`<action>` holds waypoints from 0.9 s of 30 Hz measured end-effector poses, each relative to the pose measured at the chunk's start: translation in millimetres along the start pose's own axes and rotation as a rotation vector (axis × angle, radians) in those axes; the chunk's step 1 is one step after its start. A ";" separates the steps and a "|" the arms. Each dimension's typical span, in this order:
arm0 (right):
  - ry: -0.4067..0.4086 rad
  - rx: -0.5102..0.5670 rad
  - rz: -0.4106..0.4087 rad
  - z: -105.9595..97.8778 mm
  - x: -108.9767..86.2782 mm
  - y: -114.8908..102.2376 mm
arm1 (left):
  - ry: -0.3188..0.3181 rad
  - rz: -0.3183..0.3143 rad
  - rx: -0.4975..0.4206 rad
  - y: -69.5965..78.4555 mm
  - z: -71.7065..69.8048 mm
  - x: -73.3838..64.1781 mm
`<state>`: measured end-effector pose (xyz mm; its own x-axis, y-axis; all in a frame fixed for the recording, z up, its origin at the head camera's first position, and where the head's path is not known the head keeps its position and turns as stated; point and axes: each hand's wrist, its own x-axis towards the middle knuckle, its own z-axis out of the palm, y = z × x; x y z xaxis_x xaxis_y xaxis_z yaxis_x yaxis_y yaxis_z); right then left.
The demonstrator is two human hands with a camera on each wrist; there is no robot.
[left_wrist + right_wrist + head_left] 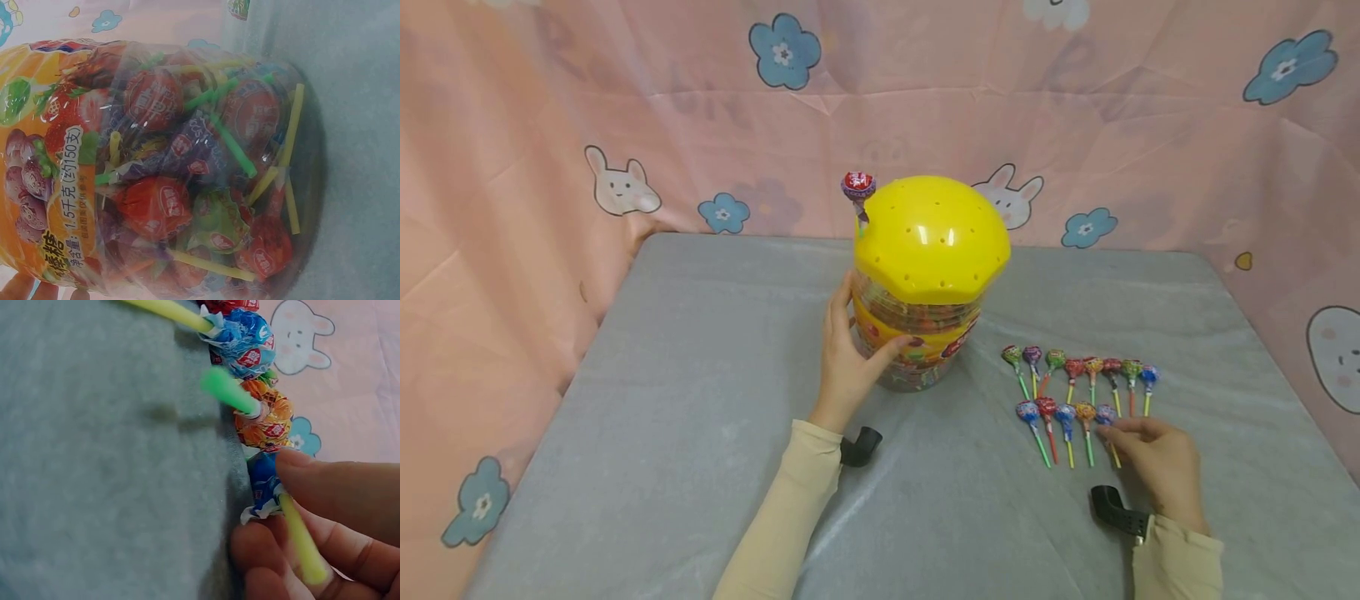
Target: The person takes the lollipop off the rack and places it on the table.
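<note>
A clear plastic jar [917, 333] of lollipops with a bright yellow lid [940, 242] stands at the table's middle. My left hand [850, 358] grips its left side, thumb across the front label and fingers round the side. Through the jar wall, lollipops [156, 206] in red, green and purple wrappers show in the left wrist view. At the right end of the front row of lollipops, my right hand [1165, 467] pinches a blue-wrapped lollipop [265, 481] with a yellow stick. Its thumb covers part of the wrapper.
Several lollipops form a back row [1075, 367] and a front row [1066, 414] right of the jar, sticks pointing towards me. Another lollipop [858, 185] shows upright at the lid's left edge. A grey cloth [662, 400] covers the table; a pink printed curtain [895, 117] hangs behind.
</note>
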<state>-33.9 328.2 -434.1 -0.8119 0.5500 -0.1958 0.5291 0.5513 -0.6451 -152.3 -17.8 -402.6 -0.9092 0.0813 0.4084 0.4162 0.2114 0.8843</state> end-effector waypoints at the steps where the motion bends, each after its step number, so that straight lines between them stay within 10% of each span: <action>1: 0.007 0.009 -0.001 -0.3 -0.2 -0.4 | 0.000 0.002 0.001 0.0 -0.1 0.2; 9: 0.071 0.219 -0.021 -3.7 -2.7 -6.2 | 0.004 0.014 0.011 -0.4 -0.6 0.3; 16: 0.042 0.682 -0.065 -5.1 -6.4 -18.0 | 0.003 0.009 0.008 0.0 -0.1 0.3; 27: -0.068 0.732 -0.257 -11.1 -19.6 -67.6 | 0.004 0.004 0.005 0.0 0.2 -0.1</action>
<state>-51.0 287.1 -378.4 -0.9129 0.4082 -0.0039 0.0438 0.0883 -0.9951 -152.2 -17.6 -402.7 -0.9074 0.0783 0.4129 0.4198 0.2156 0.8817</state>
